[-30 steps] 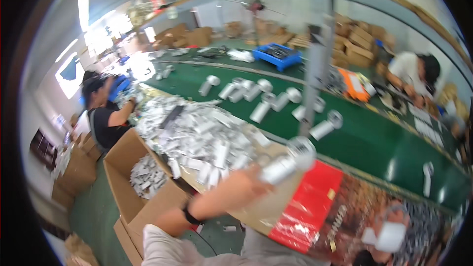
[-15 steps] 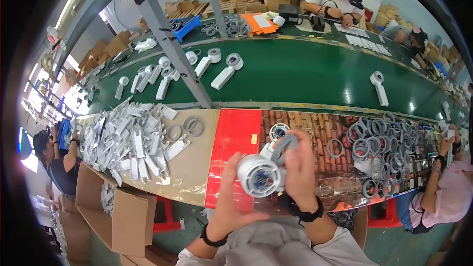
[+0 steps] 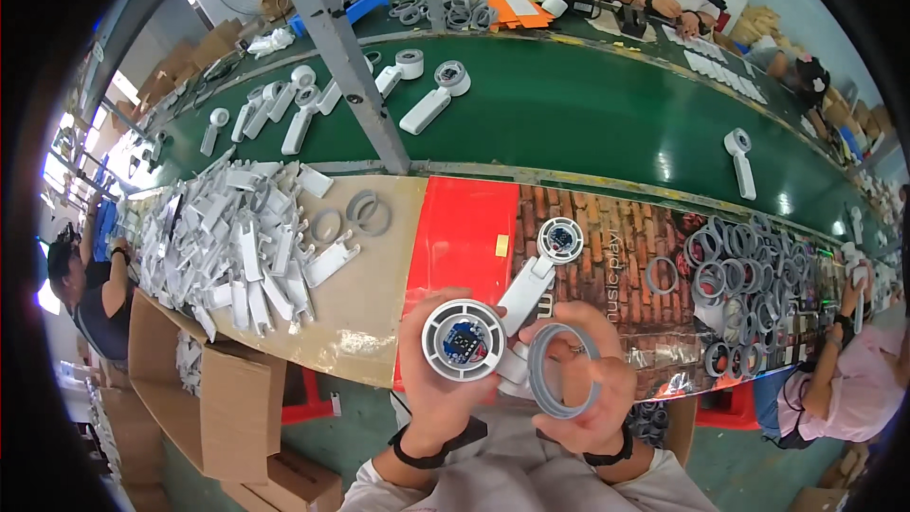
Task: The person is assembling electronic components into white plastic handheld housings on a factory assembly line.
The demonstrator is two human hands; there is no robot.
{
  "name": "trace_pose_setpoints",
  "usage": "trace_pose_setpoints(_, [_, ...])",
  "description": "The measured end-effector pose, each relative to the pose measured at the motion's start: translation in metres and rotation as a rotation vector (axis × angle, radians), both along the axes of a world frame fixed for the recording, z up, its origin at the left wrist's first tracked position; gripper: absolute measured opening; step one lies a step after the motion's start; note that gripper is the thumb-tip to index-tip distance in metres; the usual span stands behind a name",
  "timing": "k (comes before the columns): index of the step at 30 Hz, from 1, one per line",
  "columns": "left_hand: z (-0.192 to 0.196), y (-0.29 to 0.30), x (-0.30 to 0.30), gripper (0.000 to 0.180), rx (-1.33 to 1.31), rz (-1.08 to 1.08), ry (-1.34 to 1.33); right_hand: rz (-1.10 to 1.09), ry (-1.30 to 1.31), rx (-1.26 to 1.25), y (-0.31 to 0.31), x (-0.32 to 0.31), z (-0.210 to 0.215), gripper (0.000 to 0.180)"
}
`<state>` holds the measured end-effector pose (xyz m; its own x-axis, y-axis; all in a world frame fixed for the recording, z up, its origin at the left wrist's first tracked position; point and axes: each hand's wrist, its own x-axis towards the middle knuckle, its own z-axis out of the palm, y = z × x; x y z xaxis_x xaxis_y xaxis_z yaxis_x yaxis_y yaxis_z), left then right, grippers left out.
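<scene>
A long green conveyor belt (image 3: 607, 123) is seen curving across the upper frame; roughly nine white plastic handheld units with round heads (image 3: 428, 100) are counted lying on it, most at its left end, one (image 3: 739, 161) alone toward the right. Below it a workbench (image 3: 379, 313) is covered in tan, red and brick-patterned sheets. A large heap of flat white plastic handle shells (image 3: 237, 246) is spread on the tan part, too many to count, with two loose grey rings (image 3: 365, 211) just beside it. A pile of grey plastic rings (image 3: 749, 284), likewise uncountable, is heaped on the right of the bench. An open brown cardboard carton (image 3: 204, 389) stands under the bench's left edge; white pieces are visible inside it, their number indistinct. One white unit with an exposed round circuit board (image 3: 545, 261) lies on the brick sheet, just above the hands. A similar white round-headed unit with a dark circuit board in its open face (image 3: 464, 339) is gripped in the left hand (image 3: 436, 389), closed around it. A single grey plastic ring (image 3: 562, 370) is pinched in the right hand (image 3: 592, 389), held just beside the unit's head, over the near bench edge.
</scene>
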<state>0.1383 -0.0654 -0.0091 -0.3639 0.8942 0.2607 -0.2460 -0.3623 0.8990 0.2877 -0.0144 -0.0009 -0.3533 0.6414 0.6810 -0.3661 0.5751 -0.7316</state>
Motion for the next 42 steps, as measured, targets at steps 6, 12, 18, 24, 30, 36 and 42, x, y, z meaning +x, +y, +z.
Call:
trace_pose_setpoints(6, [-0.005,-0.005,-0.004,0.079,-0.047,-0.051,-0.017,-0.027,-0.008,-0.087,-0.008,-0.002,0.002,0.066])
trace_pose_setpoints(12, [0.000,0.000,-0.002,0.077,-0.045,-0.009,-0.015,-0.076,-0.148,0.053,-0.006,-0.002,0.008,0.065])
trace_pose_setpoints(18, [-0.003,0.002,-0.004,0.080,-0.131,-0.039,0.015,-0.185,-0.166,0.002,-0.012,-0.004,0.003,0.063])
trace_pose_setpoints(24, [-0.004,0.004,-0.004,0.076,-0.120,-0.006,0.111,-0.163,-0.191,0.025,-0.007,-0.006,0.005,0.067])
trace_pose_setpoints(30, [-0.004,0.002,-0.003,0.077,-0.061,0.055,0.208,-0.166,-0.243,0.013,-0.008,-0.006,0.012,0.062])
trace_pose_setpoints(36, [0.013,0.002,0.003,0.060,0.083,0.429,1.155,-0.287,-0.651,0.142,-0.010,-0.007,0.033,0.058])
trace_pose_setpoints(42, [0.027,0.007,-0.013,0.059,0.172,0.251,1.437,-0.071,-0.444,-0.049,0.026,-0.001,0.032,0.057])
